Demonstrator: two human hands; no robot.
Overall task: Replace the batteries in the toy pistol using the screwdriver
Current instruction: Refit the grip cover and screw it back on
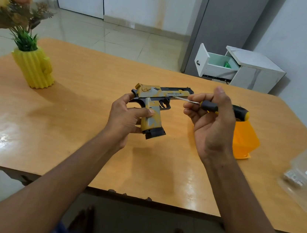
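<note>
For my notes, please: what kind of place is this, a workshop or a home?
Probably a home room: a wooden table with a yellow flower vase, a tiled floor, and a small white drawer cabinet.

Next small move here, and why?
Probably seat the screwdriver tip squarely on the frame screw: the right hand points its shaft at the toy pistol, gripped by the left hand. The screw itself isn't discernible.

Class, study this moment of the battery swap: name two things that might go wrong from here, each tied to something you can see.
1. The toy pistol is held in mid-air by the left hand alone, so the screwdriver tip might slip off.
2. A freed screw could drop onto the table and roll away.
</note>
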